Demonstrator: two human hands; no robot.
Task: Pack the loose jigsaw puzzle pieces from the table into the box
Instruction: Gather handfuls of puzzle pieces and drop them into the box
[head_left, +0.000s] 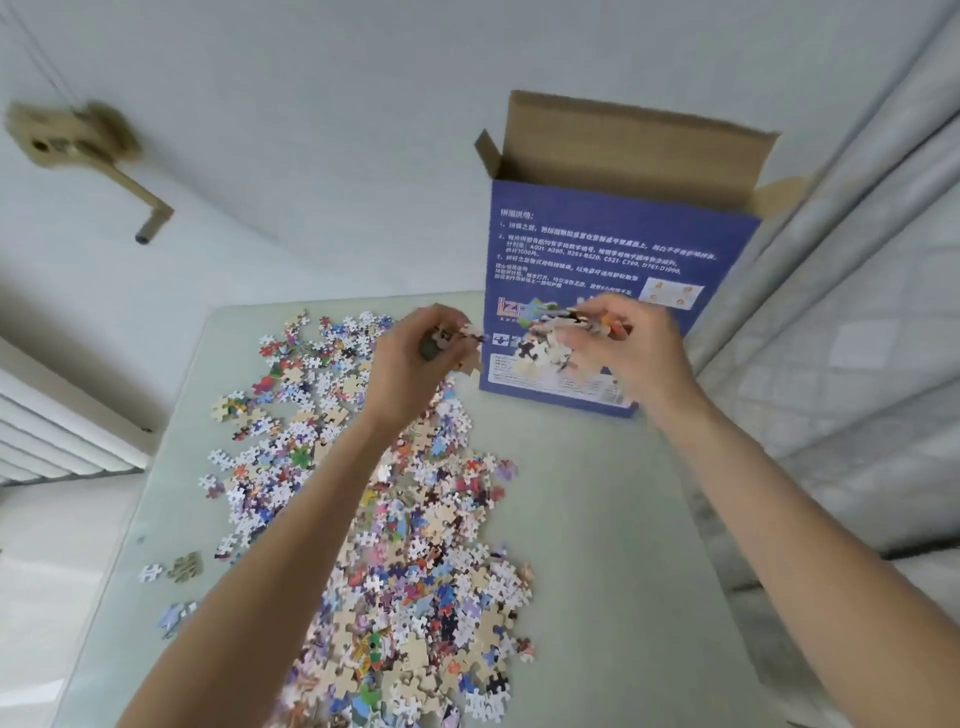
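I lift both hands, left hand (415, 358) and right hand (621, 345), fingers closed on puzzle pieces (543, 351), toward the open box (613, 244); most of the pile (405, 519) remains on the table (597, 519).

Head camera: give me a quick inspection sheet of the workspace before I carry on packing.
Surface: pale green table, bare on its right side.
Job's things: loose puzzle pieces spread in a long band down the table's left and middle; blue box stands upright at the far edge, top flaps open.
Clutter: a few stray pieces lie apart near the left edge.
Grippers: left hand and right hand are both raised in front of the box, each closed on a clump of pieces.
Cables: nothing seen.
Surroundings: grey curtain on the right, white wall behind, a radiator on the left.
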